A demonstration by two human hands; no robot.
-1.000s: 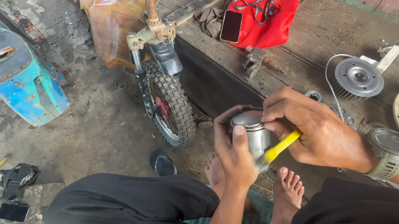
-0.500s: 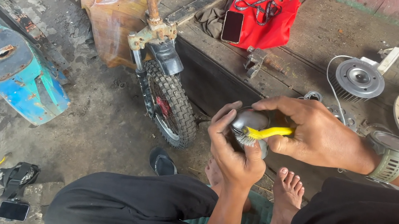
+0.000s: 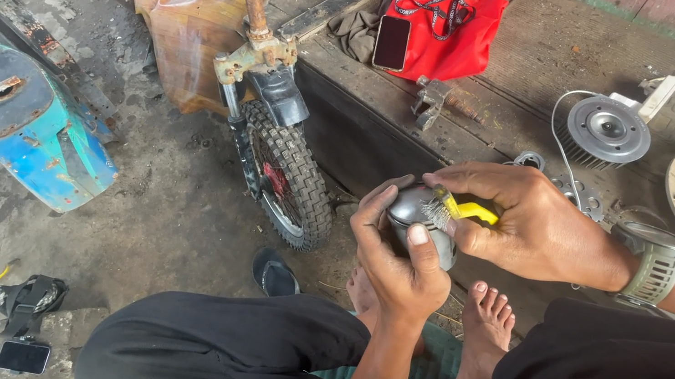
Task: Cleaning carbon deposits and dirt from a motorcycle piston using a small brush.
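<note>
My left hand (image 3: 395,260) grips a rounded grey metal part (image 3: 414,212) in front of my knees. My right hand (image 3: 526,223), with a grey watch (image 3: 655,266) on its wrist, holds a small yellow-handled wire brush (image 3: 456,209) whose bristles rest on top of the metal part. Both hands hover above my bare feet (image 3: 484,328) and black-trousered legs.
A small knobby front wheel (image 3: 288,181) on a rusty fork stands just left of my hands. Behind it a wooden platform (image 3: 505,80) carries a red bag (image 3: 453,17), a phone, a finned metal disc (image 3: 607,131) and a beige cover. A blue fuel tank (image 3: 34,127) lies on the dirt floor.
The brush has swung from pointing down beside the part to lying across its top, and my right hand has shifted over the part. My left hand has kept its grip.
</note>
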